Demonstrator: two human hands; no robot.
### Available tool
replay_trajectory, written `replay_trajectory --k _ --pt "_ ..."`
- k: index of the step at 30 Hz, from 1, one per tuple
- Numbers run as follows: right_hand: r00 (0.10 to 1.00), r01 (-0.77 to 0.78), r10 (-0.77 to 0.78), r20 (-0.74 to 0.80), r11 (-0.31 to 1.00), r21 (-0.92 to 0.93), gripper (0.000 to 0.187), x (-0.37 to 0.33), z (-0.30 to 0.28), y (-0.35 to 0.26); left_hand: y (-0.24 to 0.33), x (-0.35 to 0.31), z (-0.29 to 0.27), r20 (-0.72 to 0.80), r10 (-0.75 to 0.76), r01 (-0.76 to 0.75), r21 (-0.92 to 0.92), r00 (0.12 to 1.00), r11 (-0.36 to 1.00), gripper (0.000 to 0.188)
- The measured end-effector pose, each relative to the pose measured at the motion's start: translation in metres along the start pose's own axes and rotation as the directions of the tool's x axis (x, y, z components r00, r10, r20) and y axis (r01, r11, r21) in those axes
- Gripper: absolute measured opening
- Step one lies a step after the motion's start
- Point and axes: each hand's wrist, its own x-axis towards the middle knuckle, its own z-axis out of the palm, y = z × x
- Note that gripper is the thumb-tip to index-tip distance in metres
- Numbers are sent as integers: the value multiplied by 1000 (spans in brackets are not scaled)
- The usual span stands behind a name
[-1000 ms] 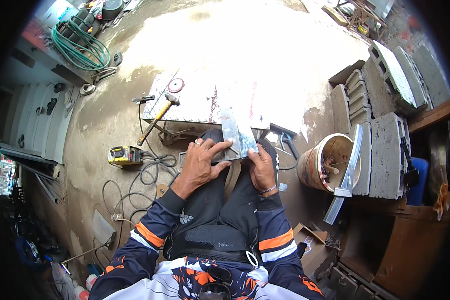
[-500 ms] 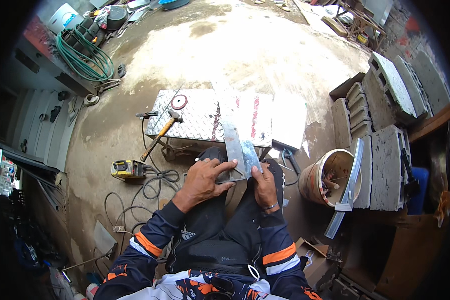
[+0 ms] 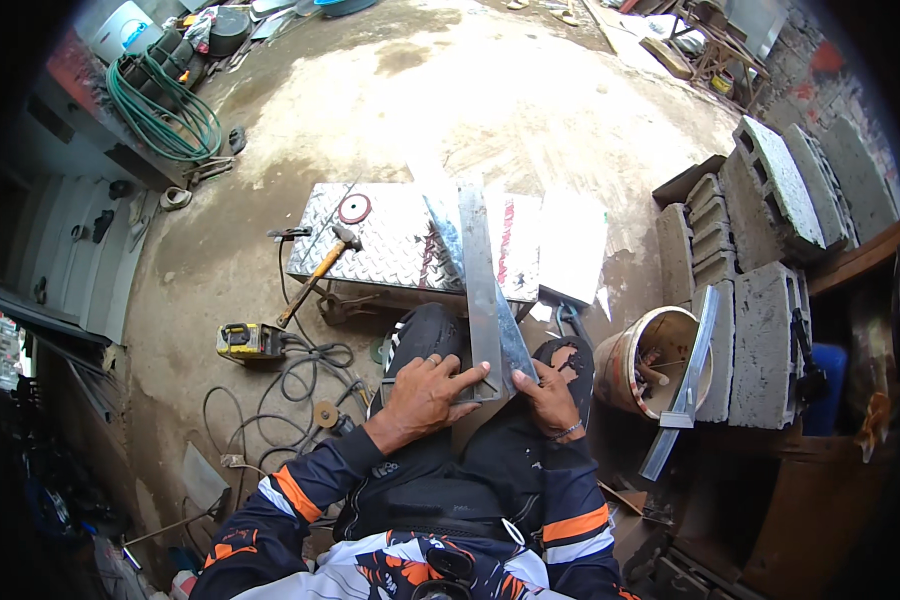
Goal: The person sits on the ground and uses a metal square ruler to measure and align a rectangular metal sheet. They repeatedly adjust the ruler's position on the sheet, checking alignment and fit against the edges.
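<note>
Above my thighs, my left hand [image 3: 427, 402] grips the near end of a long, flat grey metal strip [image 3: 479, 270]. The index finger lies along it and the thumb is below. That strip points away from me and overlaps a bluish, shiny sheet-metal strip [image 3: 511, 342], which slants from lower right to upper left beneath it. My right hand [image 3: 553, 398] pinches the near right corner of the shiny strip between thumb and fingers. The far ends of both strips reach over a low diamond-plate bench [image 3: 390, 240]. Fingers partly hide the near end of the grey strip.
On the bench lie a hammer [image 3: 320, 272] and a red-rimmed disc [image 3: 354, 208]. A yellow-black power unit [image 3: 250, 341] and coiled cables [image 3: 305, 375] are on the floor at left. At right stand a bucket [image 3: 625, 365], with a metal channel [image 3: 685, 390] across it, and concrete blocks [image 3: 765, 335].
Both hands have come nearer to my body and slightly apart. The strips now cross at a wider angle, the grey one more upright and the shiny one slanting left beneath it.
</note>
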Motion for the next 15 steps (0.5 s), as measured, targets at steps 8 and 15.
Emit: replay_trajectory --k 8,15 --pt "989 -55 22 -149 974 -220 27 -7 -6 -27 9 1 -1 -83 -74 65 -109 994 992 66" --pt "987 -157 152 -45 978 -135 31 -7 -5 -27 -3 3 4 -60 -126 110 -215 990 970 66"
